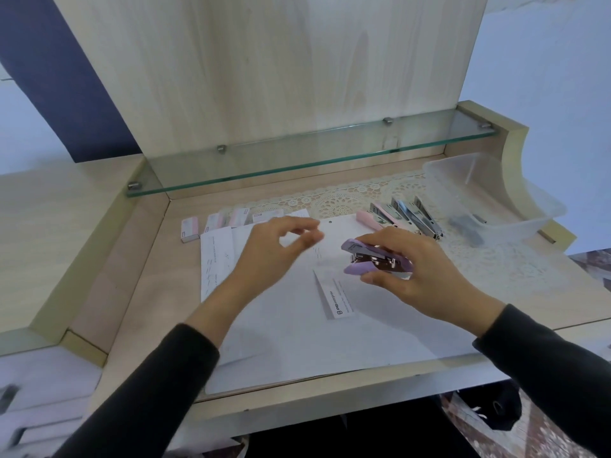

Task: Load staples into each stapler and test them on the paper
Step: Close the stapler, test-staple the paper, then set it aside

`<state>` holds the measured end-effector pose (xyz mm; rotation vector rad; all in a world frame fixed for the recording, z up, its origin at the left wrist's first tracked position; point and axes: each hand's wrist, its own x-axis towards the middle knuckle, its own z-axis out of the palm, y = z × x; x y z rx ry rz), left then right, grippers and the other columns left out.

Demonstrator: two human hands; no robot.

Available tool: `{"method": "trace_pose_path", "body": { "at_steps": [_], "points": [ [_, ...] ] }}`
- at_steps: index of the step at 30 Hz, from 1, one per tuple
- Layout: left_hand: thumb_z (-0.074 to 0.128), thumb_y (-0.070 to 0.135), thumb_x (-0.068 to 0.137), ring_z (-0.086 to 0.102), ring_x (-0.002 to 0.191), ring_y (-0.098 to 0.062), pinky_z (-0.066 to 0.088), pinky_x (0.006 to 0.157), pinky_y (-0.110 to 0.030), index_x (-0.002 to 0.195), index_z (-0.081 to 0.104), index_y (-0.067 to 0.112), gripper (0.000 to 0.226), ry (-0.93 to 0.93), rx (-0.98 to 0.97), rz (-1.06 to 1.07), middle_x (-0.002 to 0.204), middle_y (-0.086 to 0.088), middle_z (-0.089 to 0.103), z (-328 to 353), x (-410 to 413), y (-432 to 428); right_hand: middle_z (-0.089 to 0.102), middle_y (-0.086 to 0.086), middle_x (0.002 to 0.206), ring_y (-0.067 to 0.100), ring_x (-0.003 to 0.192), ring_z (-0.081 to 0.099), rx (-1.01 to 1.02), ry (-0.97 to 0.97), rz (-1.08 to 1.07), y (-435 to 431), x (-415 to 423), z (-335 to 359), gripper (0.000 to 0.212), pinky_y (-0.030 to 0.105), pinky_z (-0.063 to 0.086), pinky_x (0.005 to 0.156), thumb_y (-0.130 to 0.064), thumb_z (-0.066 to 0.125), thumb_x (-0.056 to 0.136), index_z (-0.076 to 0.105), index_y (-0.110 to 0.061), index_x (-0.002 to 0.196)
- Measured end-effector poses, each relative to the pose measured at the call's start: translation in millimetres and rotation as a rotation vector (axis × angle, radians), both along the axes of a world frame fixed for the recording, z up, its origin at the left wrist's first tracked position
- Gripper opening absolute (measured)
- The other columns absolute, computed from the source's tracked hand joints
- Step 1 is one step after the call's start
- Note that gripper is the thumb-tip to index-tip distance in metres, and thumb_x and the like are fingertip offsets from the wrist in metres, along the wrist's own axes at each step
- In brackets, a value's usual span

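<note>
Gripping what, exactly, is the right hand [420,276]? asks the first.

It holds the purple stapler [377,259], says the second, thumb under the base and fingers curled over the top, above the far right part of the paper [297,342]. Whether the base touches the paper, she cannot tell.

And the left hand [264,256]?

It hovers over the paper's far edge, fingers loosely curled, thumb close to forefinger. It is blurred, so whether it pinches anything cannot be told.

How will the stapler handle?

She judges it small, light and stiff: a smooth plastic shell around a bright metal magazine. The shell could slip, and the hinge is likely sprung, so the hold belongs on the plastic sides, clear of the metal mouth.

And the paper?

It looks thin and limp, and it may slide under a push, so a flat hand on it would help.

What else is near?

The staple boxes [190,228] lie just beyond the paper's far left corner, the other staplers [413,216] lie in a row beyond its far right corner, and a clear tub [496,206] sits further right of the paper.
</note>
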<state>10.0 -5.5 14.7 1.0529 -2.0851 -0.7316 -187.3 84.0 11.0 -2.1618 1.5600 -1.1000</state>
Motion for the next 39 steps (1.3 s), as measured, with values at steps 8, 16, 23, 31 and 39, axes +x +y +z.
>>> {"method": "trace_pose_path", "body": {
  "at_steps": [8,16,23,31,39],
  "points": [
    [0.059,0.036,0.087,0.049,0.115,-0.022,0.037,0.096,-0.033,0.121,0.059,0.014,0.04,-0.428,-0.022,0.229,0.128,-0.005,0.056,-13.7,5.4,-81.4,0.061,-0.014,0.08,0.012,0.072,0.058,0.18,-0.141,-0.05,-5.8,-17.9,-6.5,0.024,0.019,0.043,0.064,-0.028,0.058,0.084,0.062,-0.019,0.107],
    [0.068,0.021,0.081,0.049,0.091,-0.016,0.041,0.078,-0.029,0.095,0.07,0.016,0.015,-0.322,-0.072,0.222,0.097,-0.002,0.065,-28.6,-13.3,-86.1,0.06,-0.006,0.083,0.02,0.064,0.06,0.265,-0.199,-0.078,-14.5,-26.6,-11.5,0.02,0.013,0.041,0.055,-0.025,0.059,0.084,0.054,-0.039,0.097],
    [0.069,0.009,0.079,0.056,0.071,0.008,0.038,0.071,0.001,0.083,0.07,0.013,0.006,0.027,-0.169,0.138,0.079,0.008,0.064,6.3,-17.4,-61.8,0.061,0.0,0.083,0.015,0.06,0.061,0.259,-0.179,-0.17,-27.3,-26.8,1.4,0.032,0.015,0.045,0.048,-0.034,0.062,0.081,0.059,-0.023,0.11],
    [0.067,0.004,0.077,0.059,0.077,-0.002,0.042,0.074,-0.005,0.081,0.072,0.005,0.007,0.143,-0.517,0.011,0.08,0.009,0.064,46.4,-22.3,-33.6,0.062,0.001,0.087,0.021,0.067,0.062,0.216,-0.148,-0.103,-34.8,-4.3,26.9,0.026,0.031,0.052,0.062,-0.039,0.057,0.082,0.056,-0.027,0.105],
    [0.064,0.01,0.079,0.061,0.069,-0.012,0.051,0.065,-0.036,0.079,0.073,0.004,0.01,0.222,-0.731,-0.007,0.075,-0.006,0.071,53.7,-17.2,-22.4,0.058,-0.002,0.072,-0.004,0.061,0.054,0.352,-0.186,0.097,-12.9,15.4,20.3,0.017,0.009,0.037,0.064,-0.031,0.067,0.077,0.054,-0.04,0.083]
  ]
}}
